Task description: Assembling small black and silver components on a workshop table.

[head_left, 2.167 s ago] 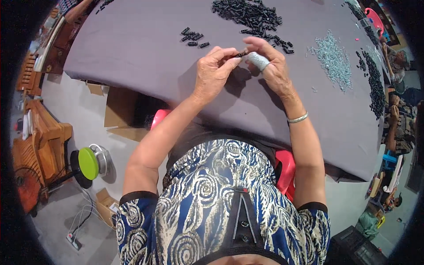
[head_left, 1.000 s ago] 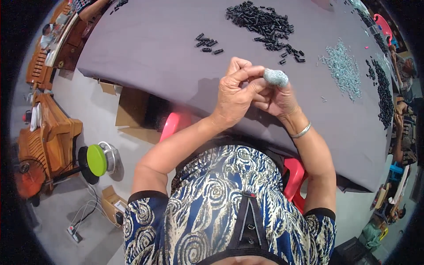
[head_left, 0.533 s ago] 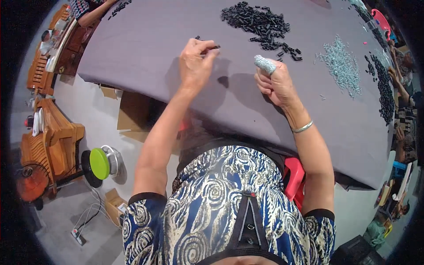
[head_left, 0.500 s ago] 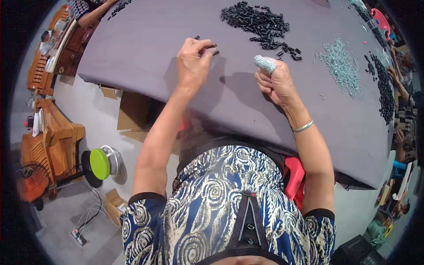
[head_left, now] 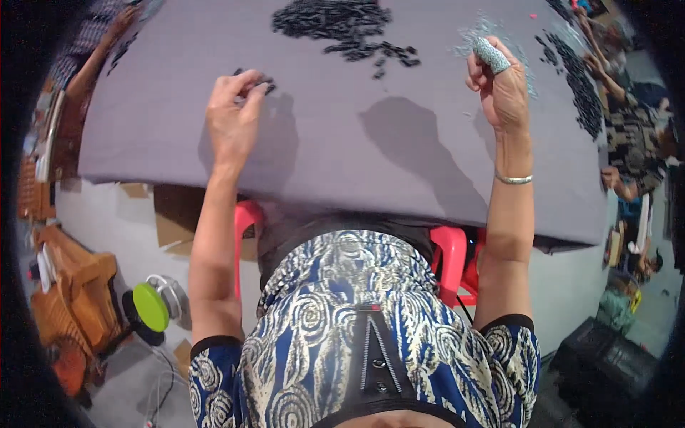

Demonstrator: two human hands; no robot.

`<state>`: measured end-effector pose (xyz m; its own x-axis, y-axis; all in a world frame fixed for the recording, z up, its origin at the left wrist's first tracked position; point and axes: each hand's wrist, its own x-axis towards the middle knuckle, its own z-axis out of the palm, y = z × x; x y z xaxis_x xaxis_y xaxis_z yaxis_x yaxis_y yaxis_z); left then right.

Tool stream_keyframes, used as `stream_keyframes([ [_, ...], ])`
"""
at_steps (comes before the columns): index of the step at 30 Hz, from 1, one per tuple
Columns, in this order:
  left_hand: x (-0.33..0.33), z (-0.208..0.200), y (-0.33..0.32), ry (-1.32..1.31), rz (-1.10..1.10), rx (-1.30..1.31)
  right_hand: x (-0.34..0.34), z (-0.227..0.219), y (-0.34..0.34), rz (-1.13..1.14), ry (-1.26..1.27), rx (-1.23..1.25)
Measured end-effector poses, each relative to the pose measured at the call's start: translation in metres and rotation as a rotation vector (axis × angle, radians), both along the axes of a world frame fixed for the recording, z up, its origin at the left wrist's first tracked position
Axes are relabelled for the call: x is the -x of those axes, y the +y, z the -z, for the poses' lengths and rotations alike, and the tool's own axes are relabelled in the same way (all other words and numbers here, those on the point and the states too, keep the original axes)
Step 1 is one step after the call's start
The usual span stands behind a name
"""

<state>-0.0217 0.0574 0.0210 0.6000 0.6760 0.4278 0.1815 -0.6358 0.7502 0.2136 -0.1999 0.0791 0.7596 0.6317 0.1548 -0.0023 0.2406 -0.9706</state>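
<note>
My left hand (head_left: 234, 118) is held above the grey cloth, its fingers pinched on small black tube-like pieces (head_left: 268, 85) that stick out past the fingertips. My right hand (head_left: 503, 89) is over the near side of a pile of tiny pale teal pieces (head_left: 467, 34) and hides part of it. Its fingers are curled in, and whatever they may hold is hidden. A speckled grey-green cover (head_left: 492, 55) wraps its thumb. Beyond my hands, in the middle, lies a big heap of black pieces (head_left: 332, 20), with several strays at its near right edge.
The grey-clothed table (head_left: 321, 135) fills the far half. Another strip of black pieces (head_left: 574, 82) lies along its right side, where other people's arms (head_left: 599, 75) reach in. A person's arm (head_left: 96, 60) is at the far left. A pink chair (head_left: 448, 260) is under me.
My view has shifted, so the table and heaps sit differently. My right hand has gone right, from the bare cloth to the teal pile. The left hand keeps its pinch on the black pieces.
</note>
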Motion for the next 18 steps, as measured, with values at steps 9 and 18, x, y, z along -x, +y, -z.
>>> stream_keyframes([
  [9, -0.019, -0.007, -0.046, 0.07, 0.266, 0.163, -0.029, 0.021, -0.082, 0.0, -0.403, 0.724],
  [18, -0.024, 0.001, -0.063, 0.117, 0.31, 0.114, -0.008, 0.037, -0.054, -0.02, -0.691, 0.955],
])
